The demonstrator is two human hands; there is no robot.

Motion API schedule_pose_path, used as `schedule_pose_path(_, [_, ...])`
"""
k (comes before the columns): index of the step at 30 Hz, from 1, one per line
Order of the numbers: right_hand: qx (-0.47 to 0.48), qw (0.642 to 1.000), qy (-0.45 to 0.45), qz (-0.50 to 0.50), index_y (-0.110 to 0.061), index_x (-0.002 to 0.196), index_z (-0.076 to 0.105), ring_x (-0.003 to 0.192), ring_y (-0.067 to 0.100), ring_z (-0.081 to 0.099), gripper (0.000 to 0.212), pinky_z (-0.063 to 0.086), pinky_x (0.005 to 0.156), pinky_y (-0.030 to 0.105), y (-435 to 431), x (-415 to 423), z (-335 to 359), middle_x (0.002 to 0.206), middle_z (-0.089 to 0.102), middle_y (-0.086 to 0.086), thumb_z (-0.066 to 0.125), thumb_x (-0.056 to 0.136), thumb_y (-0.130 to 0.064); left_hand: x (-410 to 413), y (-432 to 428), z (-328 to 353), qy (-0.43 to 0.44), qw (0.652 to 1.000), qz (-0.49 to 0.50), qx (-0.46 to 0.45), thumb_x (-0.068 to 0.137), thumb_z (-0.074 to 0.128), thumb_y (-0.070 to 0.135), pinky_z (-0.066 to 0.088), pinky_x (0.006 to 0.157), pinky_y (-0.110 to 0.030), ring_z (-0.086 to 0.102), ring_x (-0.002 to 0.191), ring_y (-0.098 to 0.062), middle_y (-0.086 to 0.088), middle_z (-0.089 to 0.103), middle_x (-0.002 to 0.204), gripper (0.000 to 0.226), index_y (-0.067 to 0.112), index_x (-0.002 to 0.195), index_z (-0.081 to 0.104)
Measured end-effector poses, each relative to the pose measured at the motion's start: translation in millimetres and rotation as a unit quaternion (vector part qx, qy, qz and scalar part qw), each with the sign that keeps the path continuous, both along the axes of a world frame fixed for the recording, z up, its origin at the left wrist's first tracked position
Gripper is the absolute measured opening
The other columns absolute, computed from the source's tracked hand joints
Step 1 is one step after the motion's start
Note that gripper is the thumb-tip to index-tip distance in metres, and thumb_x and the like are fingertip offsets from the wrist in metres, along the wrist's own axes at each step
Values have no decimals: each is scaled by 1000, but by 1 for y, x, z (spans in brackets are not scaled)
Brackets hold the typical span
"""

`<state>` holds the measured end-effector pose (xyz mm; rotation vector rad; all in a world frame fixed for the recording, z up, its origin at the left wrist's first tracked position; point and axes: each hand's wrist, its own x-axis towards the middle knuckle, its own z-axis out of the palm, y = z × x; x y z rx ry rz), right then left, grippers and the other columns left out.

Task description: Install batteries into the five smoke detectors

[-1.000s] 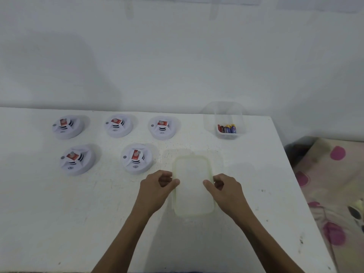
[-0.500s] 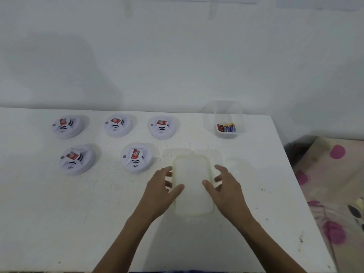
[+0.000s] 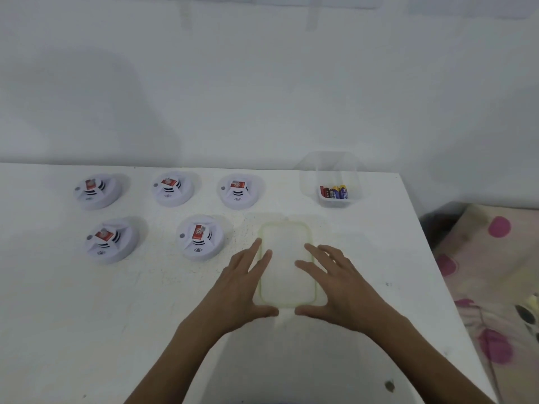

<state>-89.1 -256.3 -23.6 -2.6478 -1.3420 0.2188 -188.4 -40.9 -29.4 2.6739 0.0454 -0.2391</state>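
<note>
- five detectors (image 3: 201, 239) sat on the counter (image 3: 87, 316), red labels up: three far, two near.
- batteries (image 3: 334, 192) sat side by side in one clear tub (image 3: 329, 170), far right; count unclear.
- one lid (image 3: 287, 269) lay flat, long axis pointing away.
- left hand (image 3: 242, 290) and right hand (image 3: 341, 287) flanked it, fingers spread, gripping nothing.

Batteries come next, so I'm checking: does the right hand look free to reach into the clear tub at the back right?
Probably yes. The right hand is open and holds nothing, the clear tub looks uncovered, its lid lies flat by the fingers, and nothing stands between hand and batteries.
</note>
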Motion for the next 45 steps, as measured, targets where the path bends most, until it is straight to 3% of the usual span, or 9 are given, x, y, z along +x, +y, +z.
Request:
schedule_pose_path(5, [-30,999,-37,-8,-25,137,46,133,30,37,81,40,102,44,15,38,3,148,40,4,41,75,-76,43,9,3,-66,995,-35,68,77,64,58,28,112,-44,13,142,-22,0,13,158,91,16,148,25])
schedule_pose_path(11, [-21,996,-88,-13,-21,114,64,114,37,55,59,50,88,46,39,84,8,127,61,7,74,69,-57,99,22,2,-92,991,-38,88,84,60,51,24,111,-37,18,143,-20,-2,17,158,80,14,147,28])
schedule_pose_path(16, [-40,996,-82,-26,-16,119,61,121,41,46,54,42,97,50,56,116,14,133,56,10,71,77,-49,138,32,10,-101,988,-40,109,85,62,48,23,112,-34,22,143,-20,-5,21,156,77,12,145,31])
schedule_pose_path(21, [-56,994,-86,-38,-17,134,49,131,34,33,57,30,104,43,72,137,22,146,41,6,58,87,-49,170,40,15,-77,992,-23,100,85,64,45,26,112,-34,24,142,-19,-4,24,156,75,11,144,33])
schedule_pose_path(27, [-78,992,-81,-54,-19,134,44,130,32,33,56,30,104,41,85,158,26,143,42,1,53,89,-51,196,49,21,-60,996,-9,68,78,72,39,50,83,-37,54,107,-22,-2,52,127,68,11,129,38])
schedule_pose_path(37, [-70,994,-44,-73,-17,131,44,127,32,36,56,34,102,39,91,166,29,131,49,0,57,87,-48,204,51,17,-51,997,-5,66,82,69,39,50,88,-40,54,112,-25,-3,47,135,75,10,138,28])
schedule_pose_path(39, [-71,994,-38,-78,-17,134,42,131,33,31,57,32,104,40,90,163,29,140,44,2,56,88,-47,201,48,16,-42,994,-21,96,87,63,39,42,101,-41,43,127,-28,-7,37,145,78,5,143,20])
schedule_pose_path(41, [-74,993,-28,-87,-17,138,39,136,34,25,59,28,108,41,90,160,29,149,34,4,54,90,-46,199,45,17,-22,990,-37,132,92,55,40,23,115,-42,19,143,-28,-12,18,156,75,2,145,17])
schedule_pose_path(45, [-82,990,-45,-105,-20,147,27,141,36,15,65,23,113,43,85,152,24,156,21,7,49,92,-48,187,39,22,-2,989,-35,144,94,47,48,6,118,-47,-3,146,-29,-14,-5,158,79,6,149,9])
